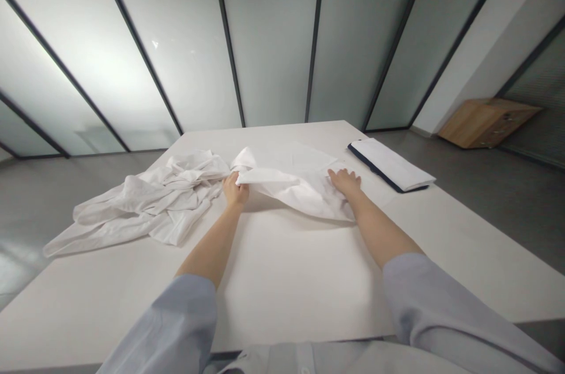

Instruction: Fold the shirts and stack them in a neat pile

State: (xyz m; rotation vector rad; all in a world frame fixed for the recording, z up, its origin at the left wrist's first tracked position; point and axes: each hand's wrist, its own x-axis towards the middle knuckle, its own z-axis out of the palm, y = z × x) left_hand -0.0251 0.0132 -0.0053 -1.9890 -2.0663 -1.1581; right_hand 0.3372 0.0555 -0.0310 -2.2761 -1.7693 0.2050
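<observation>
A white garment (291, 177) lies partly spread on the middle of a white table (286, 268). My left hand (235, 190) is closed on a fold of this garment at its left edge, lifting it slightly. My right hand (345, 182) rests flat, fingers apart, on the garment's right side. A crumpled heap of white clothing (150, 200) lies to the left of my left hand, touching the spread garment, and reaches toward the table's left edge.
A folded white garment with a dark edge (391, 165) lies at the table's far right. Frosted glass panels with dark frames stand behind the table. A wooden cabinet (485, 121) stands on the grey floor at the right.
</observation>
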